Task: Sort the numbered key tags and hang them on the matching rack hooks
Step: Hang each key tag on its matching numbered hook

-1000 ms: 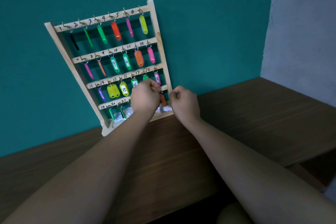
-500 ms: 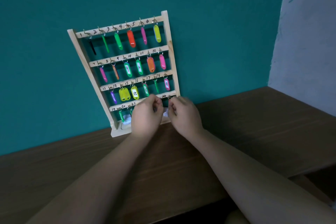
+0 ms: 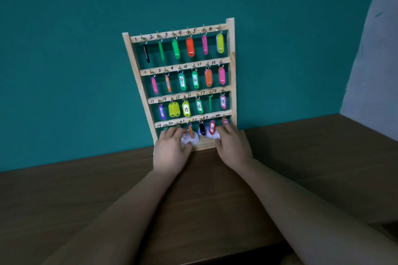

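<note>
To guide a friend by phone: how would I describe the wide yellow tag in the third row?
A pale wooden rack stands against the teal wall. On its third rail down, second from left, hangs the yellow plastic tag, wider than the purple tag and the tag marked 15 beside it.

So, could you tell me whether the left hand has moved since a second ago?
Yes: against the rack, the left hand has gone down and left, from around hooks 22-23 to the base below 20-21.

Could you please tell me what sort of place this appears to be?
Probably a plain indoor room, perhaps a small workstation: a wooden key rack hung with coloured tags stands on a brown wooden table against a teal wall.
</note>
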### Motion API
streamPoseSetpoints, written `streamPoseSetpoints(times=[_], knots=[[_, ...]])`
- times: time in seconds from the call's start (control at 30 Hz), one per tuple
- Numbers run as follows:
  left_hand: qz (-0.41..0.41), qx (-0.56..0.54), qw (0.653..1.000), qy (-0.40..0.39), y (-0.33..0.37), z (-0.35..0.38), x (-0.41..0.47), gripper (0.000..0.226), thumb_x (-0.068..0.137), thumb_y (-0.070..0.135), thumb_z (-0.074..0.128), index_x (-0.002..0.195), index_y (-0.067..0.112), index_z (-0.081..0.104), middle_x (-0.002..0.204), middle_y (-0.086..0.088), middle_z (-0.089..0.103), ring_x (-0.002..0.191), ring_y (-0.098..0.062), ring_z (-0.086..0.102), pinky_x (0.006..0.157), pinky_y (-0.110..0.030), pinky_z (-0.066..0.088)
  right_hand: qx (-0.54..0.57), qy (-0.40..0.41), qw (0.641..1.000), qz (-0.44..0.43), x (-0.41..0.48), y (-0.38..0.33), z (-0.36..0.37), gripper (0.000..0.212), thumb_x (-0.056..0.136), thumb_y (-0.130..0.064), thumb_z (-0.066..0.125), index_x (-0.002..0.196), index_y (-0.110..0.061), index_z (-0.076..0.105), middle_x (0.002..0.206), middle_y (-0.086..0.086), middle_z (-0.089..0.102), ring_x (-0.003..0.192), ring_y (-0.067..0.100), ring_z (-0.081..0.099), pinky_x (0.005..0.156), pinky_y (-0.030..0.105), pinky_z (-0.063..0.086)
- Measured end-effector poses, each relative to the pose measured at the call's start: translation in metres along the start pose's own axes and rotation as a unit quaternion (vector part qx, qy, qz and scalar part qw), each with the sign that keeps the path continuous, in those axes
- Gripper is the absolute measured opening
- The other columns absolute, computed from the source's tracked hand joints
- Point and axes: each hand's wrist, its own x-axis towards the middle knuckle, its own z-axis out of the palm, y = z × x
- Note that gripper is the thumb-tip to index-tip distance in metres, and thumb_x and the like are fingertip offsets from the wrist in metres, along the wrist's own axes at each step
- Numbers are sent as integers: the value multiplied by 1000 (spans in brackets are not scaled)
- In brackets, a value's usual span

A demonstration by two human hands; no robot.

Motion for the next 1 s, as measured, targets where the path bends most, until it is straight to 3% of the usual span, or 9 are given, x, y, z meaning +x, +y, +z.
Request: streamPoseSetpoints(times=[0.13,0.37,0.53,0.73,1.0], knots=[[-61,11,995,-73,0,5,6,58,91,55,65,143,33,54,146,6,50,135,-27,46,104,-50,47,-12,-6,1000,7,5,-6,8,28,100,-17,60,128,-14,62,127,10,61,119,33,57,97,46,48],[-107,11,982,-153,1,14,17,67,91,66,63,144,29,45,144,-8,38,132,-37,43,108,-48,42,14,-16,1000,-23,6,-12,18,32,101,-11,61,132,-17,61,127,5,60,119,29,55,100,44,47],[-107,28,983,-150,0,13,22,69,89,65,67,142,26,46,142,-11,40,129,-40,45,106,-47,42,25,-16,999,-42,5,-11,22,38,101,-12,63,138,-20,58,126,3,56,119,25,51,97,39,48],[-93,27,984,-146,-2,9,13,59,84,56,71,132,26,55,124,-9,49,116,-36,51,99,-42,43,58,-8,996,-60,-4,-12,19,43,104,-15,59,147,-17,54,129,6,58,122,29,51,104,48,47],[-48,11,985,-165,-3,-28,-13,60,83,36,78,137,24,57,127,-6,50,125,-29,46,104,-38,44,95,-31,994,-41,-26,-20,-3,49,108,-21,55,156,-21,47,146,2,54,143,24,43,118,44,41]])
